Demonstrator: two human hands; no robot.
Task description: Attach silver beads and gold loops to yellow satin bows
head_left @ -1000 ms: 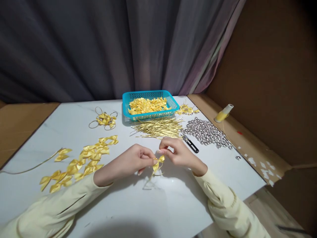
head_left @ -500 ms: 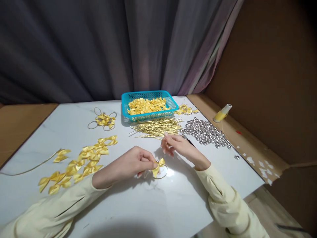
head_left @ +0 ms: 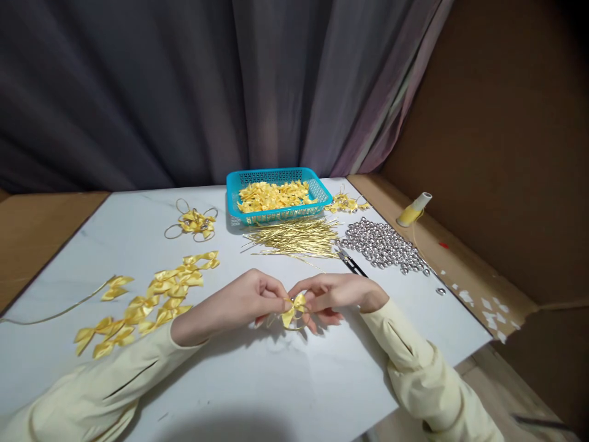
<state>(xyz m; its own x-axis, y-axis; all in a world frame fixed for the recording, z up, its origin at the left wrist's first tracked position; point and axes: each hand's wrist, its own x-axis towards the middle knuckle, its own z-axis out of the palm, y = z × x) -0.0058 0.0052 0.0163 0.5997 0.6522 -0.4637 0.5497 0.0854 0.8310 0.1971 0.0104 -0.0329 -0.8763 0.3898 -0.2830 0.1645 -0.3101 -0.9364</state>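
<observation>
Above the white table (head_left: 257, 393), a yellow ribbon bow (head_left: 289, 315) with a thin gold cord loop is held between both hands. My left hand (head_left: 251, 299) pinches it from the left, fingers closed. On the other side, the thumb and fingers of my right hand (head_left: 335, 294) close on the bow's right edge. A small shiny bead seems to sit at the bow's top, partly hidden by fingertips. Several loose yellow bows (head_left: 138, 310) lie left of my left hand. Beyond my right hand are black-handled thread snips (head_left: 352, 263).
A blue basket (head_left: 232, 196) of yellow bows stands at the back. Before it lies a heap of gold cords (head_left: 294, 238), with silver beads (head_left: 381, 242) to the right. Looped bow clusters (head_left: 196, 222) rest at the back left. A thread spool (head_left: 414, 210) stands on the right ledge.
My right hand has come down and left from above the table to grip the bow. The snips now show more fully. My left hand has stayed nearly still.
</observation>
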